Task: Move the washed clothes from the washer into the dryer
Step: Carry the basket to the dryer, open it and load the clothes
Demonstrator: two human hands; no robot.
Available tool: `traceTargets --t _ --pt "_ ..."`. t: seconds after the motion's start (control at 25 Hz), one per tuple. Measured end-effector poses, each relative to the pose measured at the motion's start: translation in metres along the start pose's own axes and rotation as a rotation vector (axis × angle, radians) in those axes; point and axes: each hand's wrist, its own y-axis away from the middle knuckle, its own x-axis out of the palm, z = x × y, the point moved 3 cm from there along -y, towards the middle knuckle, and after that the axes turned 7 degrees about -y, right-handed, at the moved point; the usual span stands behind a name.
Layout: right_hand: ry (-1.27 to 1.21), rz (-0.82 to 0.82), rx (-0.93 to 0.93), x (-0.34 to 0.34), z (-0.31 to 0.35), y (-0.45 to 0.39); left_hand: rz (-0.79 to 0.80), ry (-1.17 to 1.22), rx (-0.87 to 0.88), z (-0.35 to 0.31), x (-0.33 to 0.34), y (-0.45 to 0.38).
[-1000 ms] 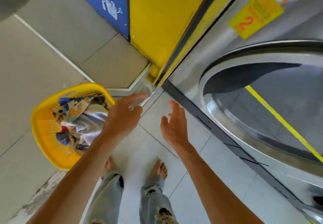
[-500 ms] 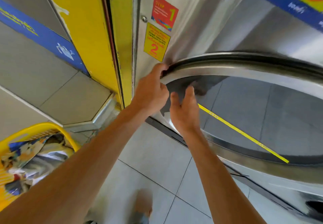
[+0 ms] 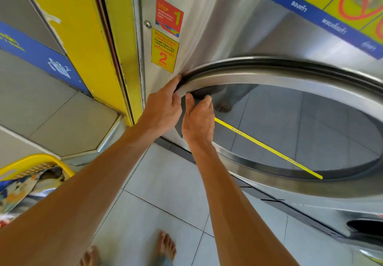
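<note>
A steel machine with a big round door fills the right half of the view; its glass reflects the floor. My left hand has its fingertips hooked behind the left edge of the door's metal rim. My right hand lies just beside it, fingers curled onto the rim's inner edge against the glass. The door looks shut or barely cracked. A yellow basket of damp, colourful clothes stands on the floor at lower left, partly hidden by my left forearm.
A yellow pillar stands left of the machine, with a grey wall bearing a blue band beyond it. Step stickers sit above my hands. Grey floor tiles and my bare feet lie below.
My view swung up from the floor and basket to the machine front. Both hands rose from near the basket to the door's left rim and have closed further onto it.
</note>
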Motion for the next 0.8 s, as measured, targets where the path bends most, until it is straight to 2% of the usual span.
traceTargets --t 0.2,0.36,0.52,0.64,0.8 --pt "-0.046 -0.003 0.006 0.004 -0.01 0.035 0.044 -0.007 -0.032 -0.005 -0.014 0.036" --pt "-0.086 0.012 -0.013 0.004 -0.027 0.104 0.169 0.038 0.005 0.02 -0.037 0.114" --pt "0.0 0.064 0.02 -0.004 -0.03 0.149 0.282 0.076 0.016 0.038 -0.05 0.152" --pt "0.037 0.122 0.108 -0.017 -0.027 0.19 0.342 -0.018 -0.007 0.034 -0.065 0.178" --pt "0.088 0.226 0.281 -0.041 -0.023 0.243 0.434 -0.118 0.094 0.008 -0.092 0.221"
